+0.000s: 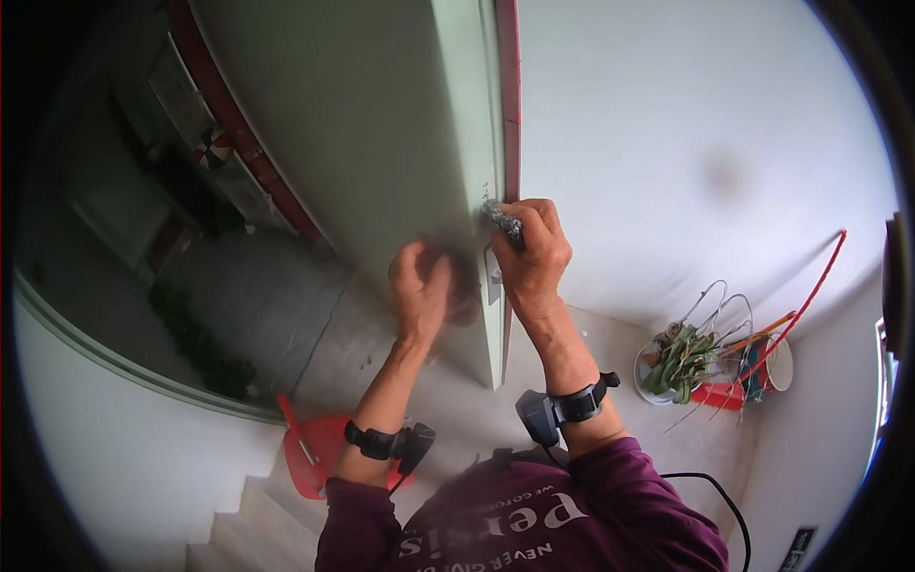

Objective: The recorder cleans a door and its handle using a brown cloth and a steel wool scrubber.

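My right hand (pixel 532 250) grips a grey metallic scouring pad (pixel 502 219) and holds it at the edge of a pale green door (pixel 472 143), just above the metal latch plate (pixel 494 275). Small dark marks show on the door edge above the pad. My left hand (pixel 422 286) is at the door's broad face, beside a dark, blurred round shape near the latch height; whether the fingers hold it, I cannot tell.
A red plastic stool (pixel 307 457) with a handled tool on it stands at lower left by the steps (pixel 250 518). On the right are a potted plant (pixel 679 357), a red dustpan (pixel 722 395) and a round container (pixel 779 362). A red door frame (pixel 512 86) borders the white wall.
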The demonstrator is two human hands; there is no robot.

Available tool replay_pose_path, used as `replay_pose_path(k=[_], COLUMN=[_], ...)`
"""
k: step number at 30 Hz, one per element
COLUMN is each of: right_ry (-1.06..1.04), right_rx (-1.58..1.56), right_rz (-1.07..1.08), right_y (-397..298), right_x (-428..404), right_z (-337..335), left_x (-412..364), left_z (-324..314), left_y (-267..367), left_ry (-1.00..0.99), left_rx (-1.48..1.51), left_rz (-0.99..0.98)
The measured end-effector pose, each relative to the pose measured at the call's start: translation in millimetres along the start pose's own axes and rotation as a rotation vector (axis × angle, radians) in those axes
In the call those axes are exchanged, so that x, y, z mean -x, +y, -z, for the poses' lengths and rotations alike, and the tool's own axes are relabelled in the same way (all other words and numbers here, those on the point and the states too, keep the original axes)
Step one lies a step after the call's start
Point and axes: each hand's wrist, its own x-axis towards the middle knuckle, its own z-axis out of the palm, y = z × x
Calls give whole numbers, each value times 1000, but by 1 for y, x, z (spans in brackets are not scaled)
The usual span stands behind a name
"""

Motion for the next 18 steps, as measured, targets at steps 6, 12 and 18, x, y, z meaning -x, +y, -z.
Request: replay_pose_path(k=[6,12,18], right_ry=[19,-67,-74], right_rx=[36,83,104], right_rz=[-2,-42,-70], right_y=[-13,-10,-2], right_x=[-22,-17,-5], right_z=[2,4,2], left_x=[-3,-9,-6], left_z=[-15,-16,-19], left_y=[16,14,11], left_ry=[-72,-142,-108], left_rx=[52,111,96], left_rz=[-101,-73,-174])
